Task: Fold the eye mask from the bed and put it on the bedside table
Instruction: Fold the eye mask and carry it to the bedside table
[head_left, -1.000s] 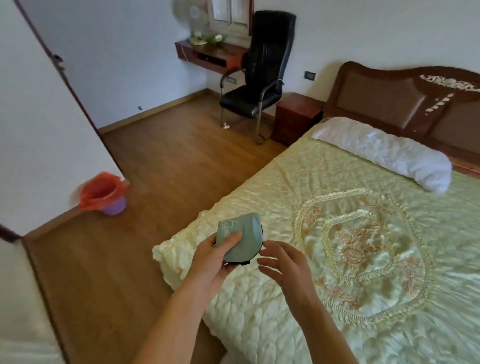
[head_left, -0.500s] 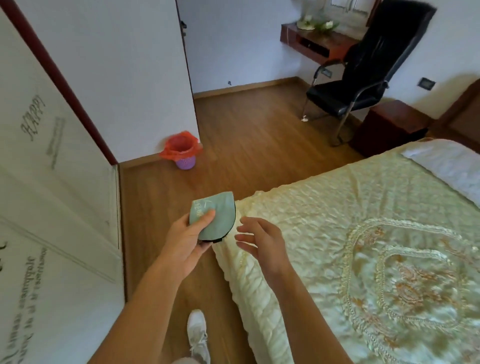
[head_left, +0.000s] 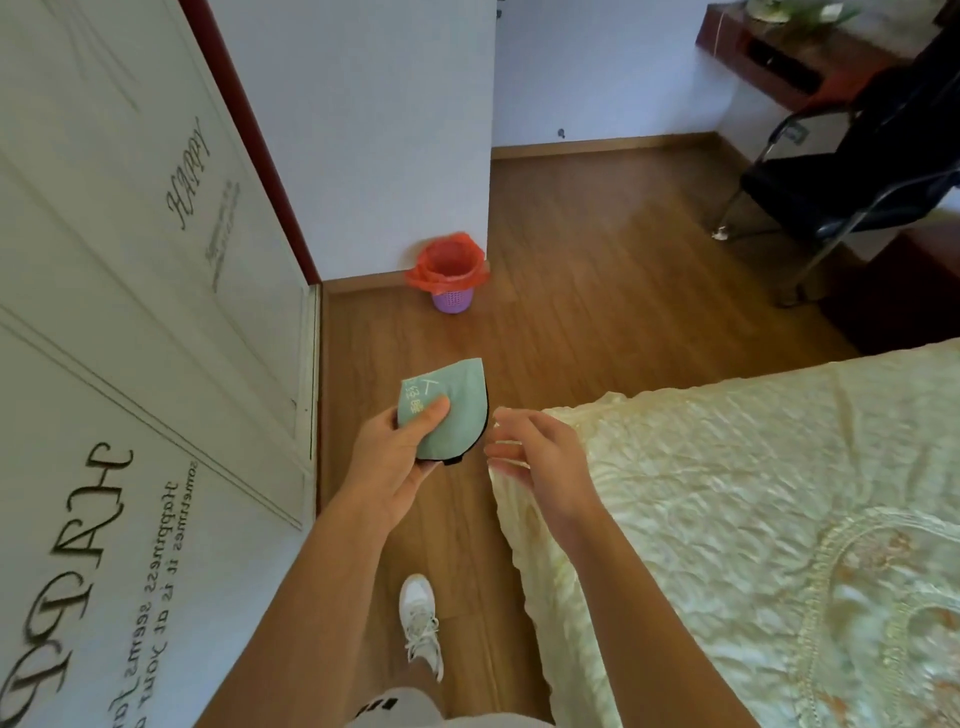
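Note:
The eye mask (head_left: 457, 410) is mint green with a black edge and white lettering, folded in half. My left hand (head_left: 397, 449) holds it over the wooden floor, thumb pressed on its front. My right hand (head_left: 535, 449) hovers just to its right with fingers spread and nothing in them, a small gap from the mask. The bed (head_left: 753, 519) with its pale yellow quilted cover fills the lower right. A dark red bedside table (head_left: 904, 296) shows partly at the right edge, behind the bed corner.
A white wardrobe door (head_left: 130, 364) with lettering stands close on the left. A purple bin with a red bag (head_left: 451, 280) sits by the wall corner. A black office chair (head_left: 857, 171) and a wall desk (head_left: 789, 57) are at the upper right. My white shoe (head_left: 421, 618) is on the floor.
The view has swung left, away from the bed's headboard toward the wardrobe and floor. My left hand keeps the folded mask; my right hand stays beside it, fingers now more spread.

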